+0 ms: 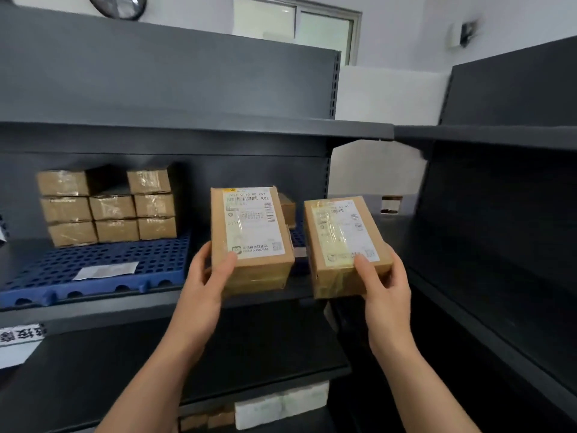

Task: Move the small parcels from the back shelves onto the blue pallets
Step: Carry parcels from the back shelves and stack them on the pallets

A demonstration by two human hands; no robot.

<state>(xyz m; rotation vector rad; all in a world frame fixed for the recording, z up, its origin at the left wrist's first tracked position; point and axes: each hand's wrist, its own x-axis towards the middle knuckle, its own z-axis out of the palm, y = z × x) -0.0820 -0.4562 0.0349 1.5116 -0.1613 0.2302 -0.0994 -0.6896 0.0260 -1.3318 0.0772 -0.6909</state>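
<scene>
My left hand grips a brown cardboard parcel with a white shipping label, held in front of the middle shelf. My right hand grips a second labelled parcel just to the right of the first. A blue perforated pallet lies on the middle shelf to the left. On its back part stands a stack of several small taped parcels. Behind the left parcel another small box is partly hidden.
Dark grey metal shelving runs across the view, with a second unit on the right. A white slip lies on the pallet. A lower shelf board sits under my arms. White blocks stand below.
</scene>
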